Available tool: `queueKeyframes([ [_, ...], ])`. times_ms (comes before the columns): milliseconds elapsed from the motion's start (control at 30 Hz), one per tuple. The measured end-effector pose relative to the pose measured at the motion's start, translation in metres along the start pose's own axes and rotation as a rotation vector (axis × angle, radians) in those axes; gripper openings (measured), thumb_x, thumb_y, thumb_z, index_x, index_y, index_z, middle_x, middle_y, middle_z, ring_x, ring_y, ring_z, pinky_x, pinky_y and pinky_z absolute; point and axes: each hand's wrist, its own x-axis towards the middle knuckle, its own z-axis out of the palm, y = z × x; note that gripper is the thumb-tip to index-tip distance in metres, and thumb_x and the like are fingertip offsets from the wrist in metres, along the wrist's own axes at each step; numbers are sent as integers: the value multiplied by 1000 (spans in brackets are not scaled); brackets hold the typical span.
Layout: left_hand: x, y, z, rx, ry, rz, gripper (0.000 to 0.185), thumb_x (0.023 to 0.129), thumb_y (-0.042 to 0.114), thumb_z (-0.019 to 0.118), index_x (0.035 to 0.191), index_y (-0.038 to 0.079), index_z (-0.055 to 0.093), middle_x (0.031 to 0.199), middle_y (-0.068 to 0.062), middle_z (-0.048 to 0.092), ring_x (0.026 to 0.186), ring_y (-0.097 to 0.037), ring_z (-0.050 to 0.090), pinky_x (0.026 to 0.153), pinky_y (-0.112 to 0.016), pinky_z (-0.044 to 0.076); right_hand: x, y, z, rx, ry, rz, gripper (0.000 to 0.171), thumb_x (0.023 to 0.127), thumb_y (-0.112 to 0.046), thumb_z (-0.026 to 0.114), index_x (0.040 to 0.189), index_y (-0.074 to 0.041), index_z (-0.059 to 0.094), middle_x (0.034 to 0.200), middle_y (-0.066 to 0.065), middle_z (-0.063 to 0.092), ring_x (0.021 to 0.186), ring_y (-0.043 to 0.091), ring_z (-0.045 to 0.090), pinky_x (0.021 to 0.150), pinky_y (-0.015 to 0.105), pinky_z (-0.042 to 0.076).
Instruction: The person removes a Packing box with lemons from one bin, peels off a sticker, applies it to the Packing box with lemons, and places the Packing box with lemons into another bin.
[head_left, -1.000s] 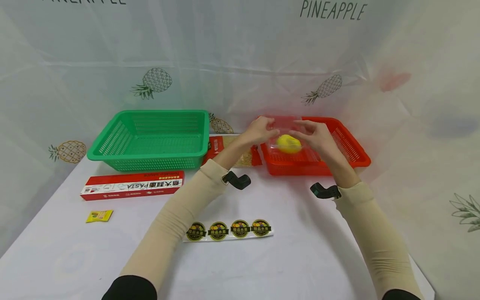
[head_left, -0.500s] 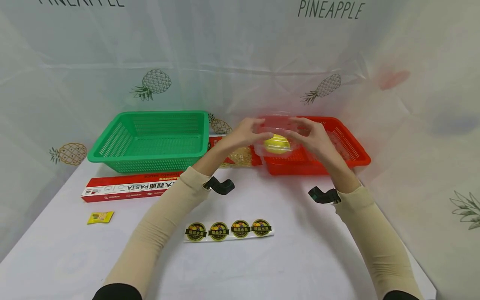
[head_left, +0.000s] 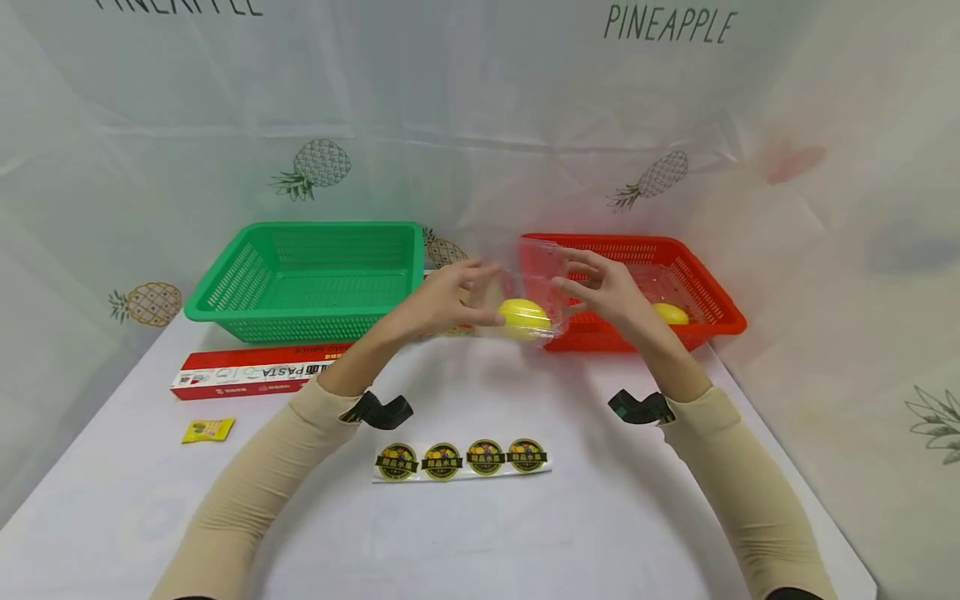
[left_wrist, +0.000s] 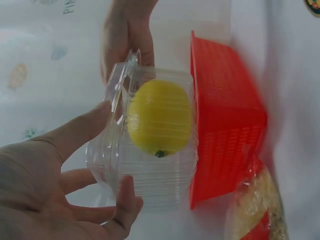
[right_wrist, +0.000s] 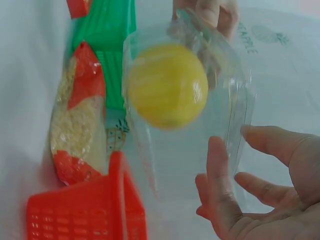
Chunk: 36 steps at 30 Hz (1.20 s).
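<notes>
Two hands, one clear plastic box, held up off the white table [head_left: 465,542]. Left hand [head_left: 450,302] grips the left side, thumb on the rim, fingers curled underneath; right hand [head_left: 600,287] pinches the right side between thumb and fingers. Neither has let go. Clear plastic box [left_wrist: 155,187] sits between the palms, at the left end of the red basket [head_left: 592,340], overlapping its near-left corner in the head view; touching or apart, can't tell. Whether the lid is latched, can't tell either.

Key relation: lemon [head_left: 525,319] lies inside the box, between the two grips, long axis running roughly hand to hand, green stem end facing the left hand. In the head view the left thumb is the nearer one, right by the lemon's edge; right fingertips are higher and farther off.

Rest: another yellow fruit [head_left: 671,314] in the red basket, green basket [head_left: 322,325] to the left, red-and-clear bag [right_wrist: 77,120] between baskets, sticker strip [head_left: 462,462] on the near side.
</notes>
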Motion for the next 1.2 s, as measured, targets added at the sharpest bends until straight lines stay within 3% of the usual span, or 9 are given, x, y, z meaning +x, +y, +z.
queueKeyframes([
  [200, -23, -17, -2, -8, 13, 30, 79, 78, 41, 81, 147, 26, 45, 162, -6, 27, 143, -30, 38, 96, -45, 54, 3, 4, 9, 82, -20, 12, 60, 93, -35, 67, 147, -25, 43, 149, 10, 47, 96, 21, 69, 73, 31, 61],
  [300, -33, -24, -5, -48, -21, 42, 78, 78, 39, 83, 146, 27, 47, 162, -3, 28, 130, -26, 53, 90, -38, 56, 4, 6, 13, 102, -36, 26, 58, 93, -37, 66, 146, -27, 45, 144, 9, 52, 84, 20, 68, 69, 29, 60],
  [367, -39, -28, -6, -78, -46, 47, 77, 78, 37, 83, 145, 26, 49, 161, -2, 29, 119, -25, 62, 86, -34, 58, 4, 7, 16, 113, -58, 43, 57, 92, -39, 67, 145, -29, 46, 142, 8, 54, 84, 28, 68, 68, 30, 60],
  [533, -53, -35, -8, -131, -80, 61, 76, 76, 33, 85, 144, 22, 51, 161, -3, 30, 107, -26, 69, 85, -32, 59, 2, 9, 22, 71, -117, 43, 56, 93, -41, 66, 144, -27, 49, 133, 9, 57, 81, 29, 66, 68, 30, 60],
  [633, -60, -41, -10, -137, -81, 74, 75, 76, 36, 84, 143, 26, 52, 160, 1, 33, 114, -22, 64, 86, -31, 57, 1, 11, 24, 29, -141, 36, 55, 93, -43, 65, 142, -24, 51, 128, 10, 59, 78, 22, 66, 70, 30, 60],
  [833, -70, -51, -13, -126, -52, 104, 71, 77, 39, 83, 141, 33, 53, 147, 11, 49, 118, -20, 53, 80, -28, 53, -6, 13, 29, 25, -150, 57, 51, 90, -45, 67, 137, -27, 57, 118, 13, 63, 77, 27, 68, 75, 38, 61],
  [933, -76, -57, -14, -186, -36, 90, 70, 78, 34, 83, 141, 29, 54, 141, 7, 55, 112, -22, 55, 81, -27, 57, -9, 15, 32, 35, -165, 57, 48, 91, -42, 67, 136, -28, 57, 117, 16, 62, 79, 32, 67, 76, 42, 61],
  [1067, -83, -65, -15, -280, -15, 39, 68, 79, 28, 83, 141, 25, 54, 141, 2, 55, 121, -24, 55, 88, -31, 58, -14, 16, 37, 37, -181, 53, 47, 92, -39, 68, 136, -27, 58, 120, 15, 61, 85, 37, 66, 77, 40, 61],
  [1200, -89, -73, -16, -304, 17, -21, 69, 80, 30, 82, 142, 26, 52, 145, 4, 52, 129, -26, 53, 94, -38, 56, -19, 20, 43, 24, -193, 44, 49, 91, -38, 69, 137, -25, 57, 125, 10, 61, 89, 38, 68, 81, 40, 60],
])
